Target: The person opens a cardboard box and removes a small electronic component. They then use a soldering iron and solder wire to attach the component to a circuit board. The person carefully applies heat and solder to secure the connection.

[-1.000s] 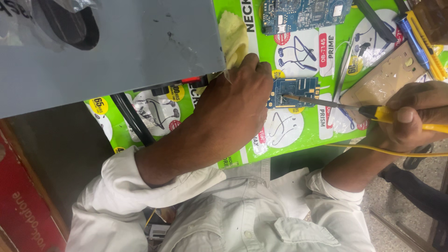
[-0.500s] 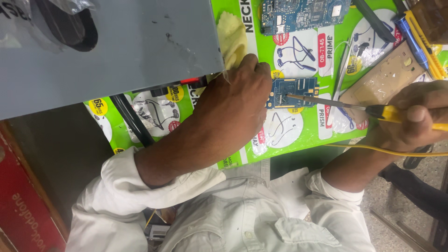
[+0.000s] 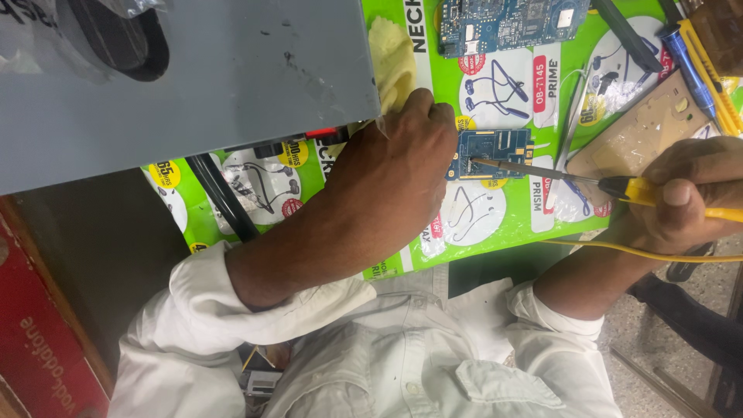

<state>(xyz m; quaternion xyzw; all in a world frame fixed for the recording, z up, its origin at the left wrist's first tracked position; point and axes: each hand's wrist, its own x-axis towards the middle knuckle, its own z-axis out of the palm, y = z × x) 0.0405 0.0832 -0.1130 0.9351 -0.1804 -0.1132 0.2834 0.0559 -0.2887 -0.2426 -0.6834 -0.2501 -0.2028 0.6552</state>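
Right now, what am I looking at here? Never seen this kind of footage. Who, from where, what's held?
One view, from a camera worn on a person's head, looking down at their own two bare hands; no robot. The left hand steadies a small blue circuit board on a green printed mat. The right hand holds a yellow-handled soldering iron, its metal tip on the board. A second, larger circuit board lies further up the mat, with a yellow cloth beside a grey box.

Bright, even light; sharp, soft shadows, no glare.
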